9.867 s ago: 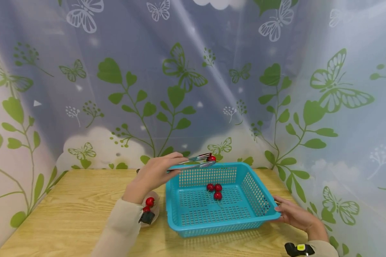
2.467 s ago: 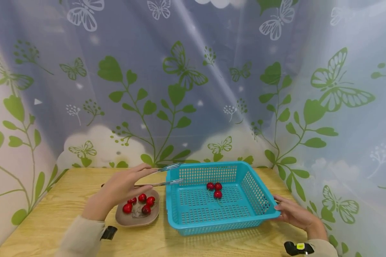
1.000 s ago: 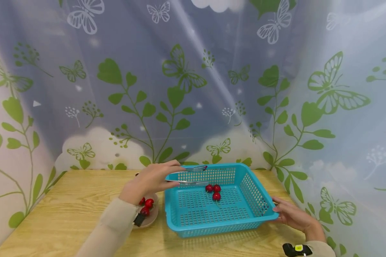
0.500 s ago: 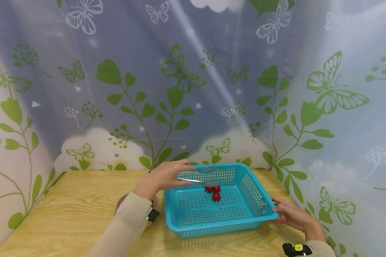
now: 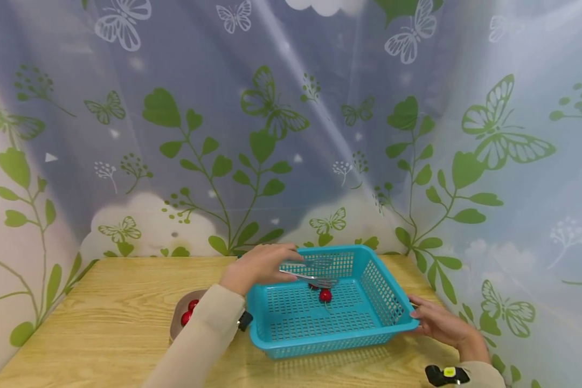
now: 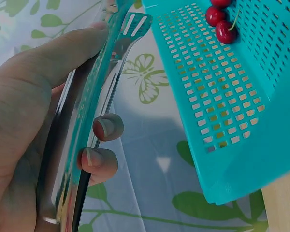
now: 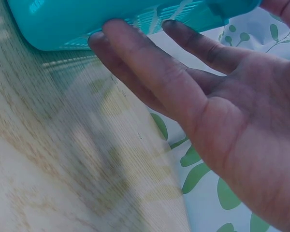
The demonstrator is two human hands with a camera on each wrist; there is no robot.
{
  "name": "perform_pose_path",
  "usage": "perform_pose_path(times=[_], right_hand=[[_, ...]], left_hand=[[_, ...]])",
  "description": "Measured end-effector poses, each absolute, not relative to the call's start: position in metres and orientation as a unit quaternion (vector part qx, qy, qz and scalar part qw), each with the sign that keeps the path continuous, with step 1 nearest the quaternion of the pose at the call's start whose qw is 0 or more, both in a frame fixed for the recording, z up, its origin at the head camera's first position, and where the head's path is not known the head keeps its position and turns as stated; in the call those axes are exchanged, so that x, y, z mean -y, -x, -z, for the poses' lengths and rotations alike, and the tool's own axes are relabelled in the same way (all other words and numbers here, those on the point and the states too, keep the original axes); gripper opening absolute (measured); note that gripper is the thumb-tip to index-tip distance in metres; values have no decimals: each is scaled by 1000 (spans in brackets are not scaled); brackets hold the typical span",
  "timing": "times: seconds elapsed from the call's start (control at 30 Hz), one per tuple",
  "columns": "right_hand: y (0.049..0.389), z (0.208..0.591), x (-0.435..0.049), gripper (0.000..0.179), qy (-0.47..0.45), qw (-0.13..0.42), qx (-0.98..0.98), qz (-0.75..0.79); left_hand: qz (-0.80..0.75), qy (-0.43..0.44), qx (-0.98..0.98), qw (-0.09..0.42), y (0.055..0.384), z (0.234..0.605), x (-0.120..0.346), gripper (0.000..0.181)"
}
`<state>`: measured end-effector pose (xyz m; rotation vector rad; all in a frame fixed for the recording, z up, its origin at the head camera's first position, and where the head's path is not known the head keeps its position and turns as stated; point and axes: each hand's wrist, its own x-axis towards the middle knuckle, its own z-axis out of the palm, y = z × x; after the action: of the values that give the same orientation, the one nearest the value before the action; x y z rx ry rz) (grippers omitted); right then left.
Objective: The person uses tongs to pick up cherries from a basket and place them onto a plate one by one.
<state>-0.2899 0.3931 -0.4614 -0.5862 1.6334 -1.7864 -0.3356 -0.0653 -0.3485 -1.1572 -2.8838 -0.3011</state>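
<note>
My left hand [image 5: 264, 264] grips metal tongs [image 5: 310, 278] with fork-like ends, over the left part of the blue basket [image 5: 334, 337]. Their two ends stand apart, with no cherry showing between them. Just below the lower end lie red cherries [image 5: 325, 295], partly covered by it in the head view; three show in the left wrist view, one with a stem. My right hand [image 5: 438, 320] holds the basket's front right corner, thumb on the rim. In the right wrist view, its long fingers [image 7: 154, 67] reach under the basket's side.
Left of the basket, a small brownish plate [image 5: 177, 312] with red cherries [image 5: 186, 318] sits largely behind my left sleeve [image 5: 208, 328]. The wooden table [image 5: 121, 302] meets a butterfly-print curtain [image 5: 140, 215] at the back and right.
Since 2.5 s ago, my left hand has moved the tongs rightward from over the plate to over the cherries in the basket. A cherry was at their tips 9.9 s ago. The right hand stays.
</note>
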Motion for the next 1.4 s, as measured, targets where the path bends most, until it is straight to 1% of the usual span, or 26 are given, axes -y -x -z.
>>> perform_pose_path(times=[0.13,0.3,0.57,0.67,0.9,1.2,1.4], right_hand=[[291,461,-393,80,221,310,-634,673],[291,461,-393,80,220,310,-633,674],[291,462,-394,79,225,316,-622,680],[291,464,-394,79,224,314,-625,679],[290,465,-393,79,222,310,-628,678],[291,465,-394,80,223,311,-634,672],[291,465,-394,79,221,307,-639,670]], left_hand=[[95,362,927,-3,339,349,61,45],[89,356,930,-11,344,353,55,46],[50,385,921,23,352,364,40,44],[22,389,921,25,354,365,33,46],[2,379,926,-3,358,366,20,46],[-47,383,923,-4,365,374,6,39],[-57,364,929,-24,364,377,-2,40]])
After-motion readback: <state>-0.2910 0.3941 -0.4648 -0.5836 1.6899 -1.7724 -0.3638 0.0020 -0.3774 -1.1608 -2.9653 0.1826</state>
